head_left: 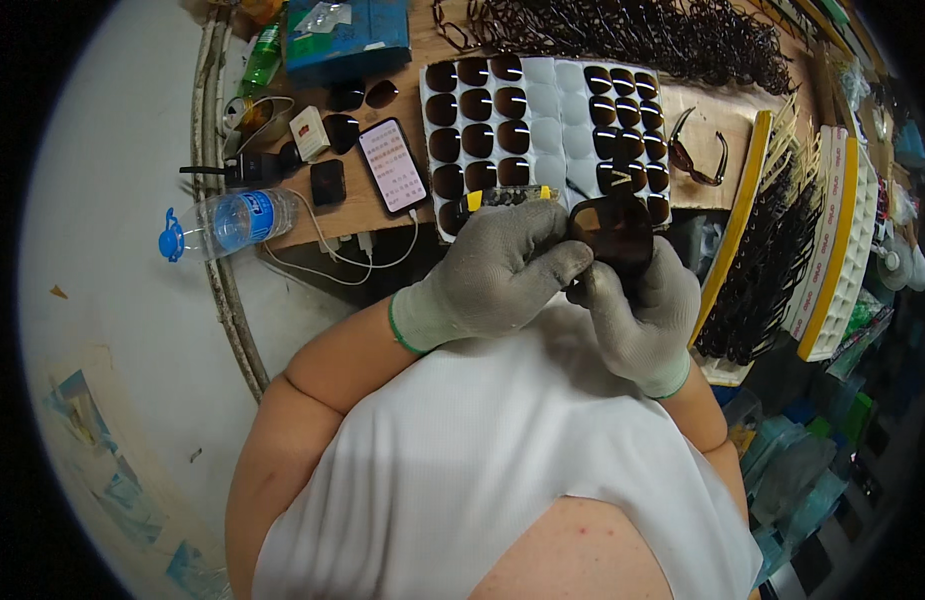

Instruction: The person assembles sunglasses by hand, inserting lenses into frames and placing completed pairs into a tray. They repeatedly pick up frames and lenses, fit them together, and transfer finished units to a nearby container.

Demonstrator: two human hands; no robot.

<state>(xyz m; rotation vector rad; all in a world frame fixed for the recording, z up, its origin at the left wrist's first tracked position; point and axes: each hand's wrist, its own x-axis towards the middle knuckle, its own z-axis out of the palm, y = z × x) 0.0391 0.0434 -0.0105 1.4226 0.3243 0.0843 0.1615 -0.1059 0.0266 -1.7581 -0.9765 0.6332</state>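
Observation:
Both my hands wear grey-white knit gloves with green cuffs. My left hand [507,270] and my right hand [647,320] meet in front of my chest, fingers closed around dark sunglasses [612,232]. A large dark lens faces up between them; the rest of the frame is mostly hidden by the gloves. Just beyond the hands lies a white tray [544,105] with rows of brown tinted lenses [475,103] on both sides and pale round slots in the middle. A yellow-and-black object [507,195] shows partly behind my left hand; its kind is unclear.
Left of the tray lie a lit phone [392,167] on a white cable, loose dark lenses [340,132] and a water bottle [227,222]. A blue box [347,40] stands behind. Brown frames [642,35] are heaped at the back. Finished-looking glasses [697,150] and a rack of dark frames [762,250] stand right.

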